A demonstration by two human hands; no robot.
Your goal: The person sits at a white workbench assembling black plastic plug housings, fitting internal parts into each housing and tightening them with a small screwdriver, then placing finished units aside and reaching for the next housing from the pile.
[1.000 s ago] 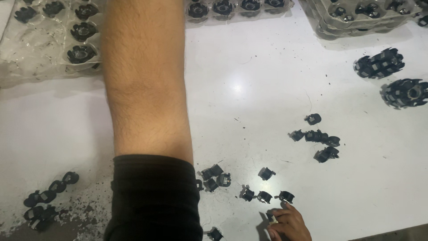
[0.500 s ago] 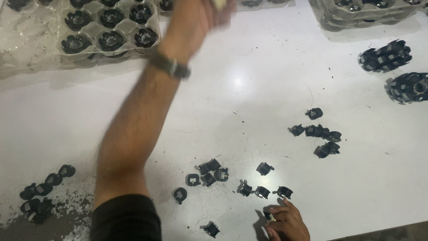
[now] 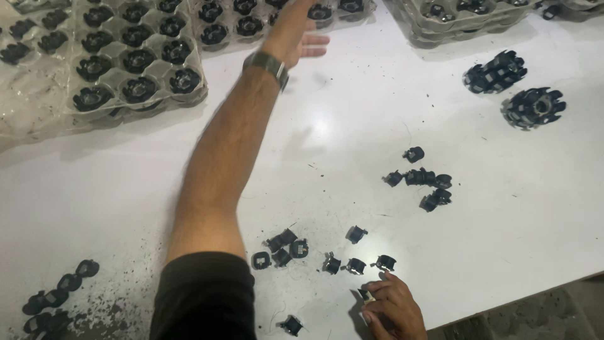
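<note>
The left hand (image 3: 301, 33) is stretched to the top centre of the frame, above a tray (image 3: 368, 7) of pocketed black parts. Its fingers (image 3: 316, 41) are straight and slightly apart, with nothing visible in them, though the palm is turned away and the thumb side runs off the top edge. A watch (image 3: 268, 63) sits on the wrist. The right hand (image 3: 393, 308), at the bottom edge, has its fingers bent together on a small part (image 3: 363, 293); I cannot tell whether they pinch it or only touch it. As I judge it, one hand is at the tray end of a reach while the other is at pick-up, and seating a part would call for lining it up with a free pocket. More loose parts (image 3: 355, 265) lie just above the right hand on the white table (image 3: 503, 239), and another cluster (image 3: 428, 184) lies mid right. A second tray (image 3: 196, 94) fills the upper left. Two ring-shaped stacks (image 3: 497, 70) in the upper right are too blurred to make out.
</note>
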